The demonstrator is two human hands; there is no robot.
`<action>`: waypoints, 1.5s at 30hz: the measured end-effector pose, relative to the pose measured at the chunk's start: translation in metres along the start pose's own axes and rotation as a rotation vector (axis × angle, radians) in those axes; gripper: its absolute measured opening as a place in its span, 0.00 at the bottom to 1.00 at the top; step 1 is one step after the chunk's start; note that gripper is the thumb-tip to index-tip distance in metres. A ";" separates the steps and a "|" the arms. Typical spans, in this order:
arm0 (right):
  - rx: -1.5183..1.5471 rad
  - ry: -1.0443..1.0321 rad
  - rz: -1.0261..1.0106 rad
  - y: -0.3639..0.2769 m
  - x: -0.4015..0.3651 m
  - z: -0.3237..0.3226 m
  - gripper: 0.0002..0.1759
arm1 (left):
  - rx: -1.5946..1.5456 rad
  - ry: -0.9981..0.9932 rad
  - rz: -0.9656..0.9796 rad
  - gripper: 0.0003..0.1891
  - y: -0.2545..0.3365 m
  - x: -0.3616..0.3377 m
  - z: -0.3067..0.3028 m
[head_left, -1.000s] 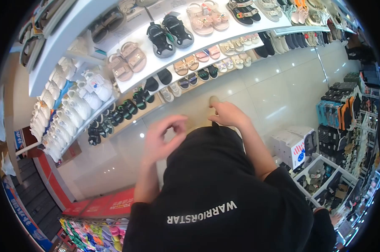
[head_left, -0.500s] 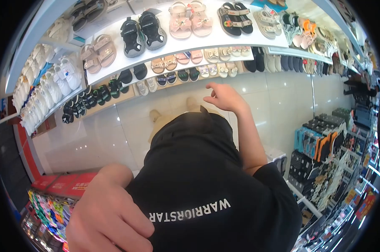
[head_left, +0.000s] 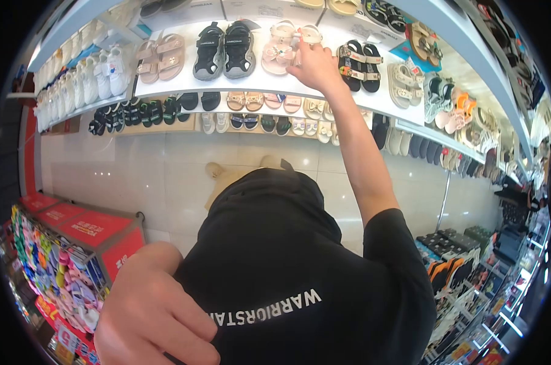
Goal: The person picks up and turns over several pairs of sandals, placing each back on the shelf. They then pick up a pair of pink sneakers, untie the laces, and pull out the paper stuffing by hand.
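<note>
The tiled floor forms the largest open area: a clear aisle running left to right between the wall shelving at the far side and the low displays at the near side. The aisle is bounded near left by a red display bin filled with coloured slippers and near right by a dark rack of hanging footwear. The wall shelving curves across the far side in tiers. The white shelf projects over a lower tier of small sandals, and its front edge runs just below the raised hand. A black shirt fills the near centre. The left hand rests against the shirt at near left, its grip empty, fingers bent loosely on the fabric. The right hand is extended up and far, with its arm crossing in front of the lower tier, and lies on a pink sandal on the white shelf. The fingers cover the sandal's near end; whether the grip is closed on it cannot be told. The sandal is pale pink with straps, and its mate, which carries a bow ornament, is just beside it on the left. A black sandal pair stands to the left, and a black strapped pair stands close on the right.
</note>
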State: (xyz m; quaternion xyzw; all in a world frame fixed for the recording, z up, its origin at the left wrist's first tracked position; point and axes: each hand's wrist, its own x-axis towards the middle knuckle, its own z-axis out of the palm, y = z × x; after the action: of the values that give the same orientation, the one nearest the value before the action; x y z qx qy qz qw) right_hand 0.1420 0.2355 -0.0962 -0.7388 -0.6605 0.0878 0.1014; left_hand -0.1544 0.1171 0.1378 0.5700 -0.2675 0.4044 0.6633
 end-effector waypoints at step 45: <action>2.750 -0.175 0.051 -0.017 -0.173 0.039 0.40 | 0.298 0.601 -1.095 0.14 -0.109 -0.132 -0.042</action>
State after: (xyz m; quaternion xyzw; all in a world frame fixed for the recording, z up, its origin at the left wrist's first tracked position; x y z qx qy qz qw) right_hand 0.0961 0.0663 -0.1305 -0.0488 -0.0334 0.7115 0.7002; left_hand -0.1367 0.1245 -0.0377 0.5717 0.3189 0.1822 0.7337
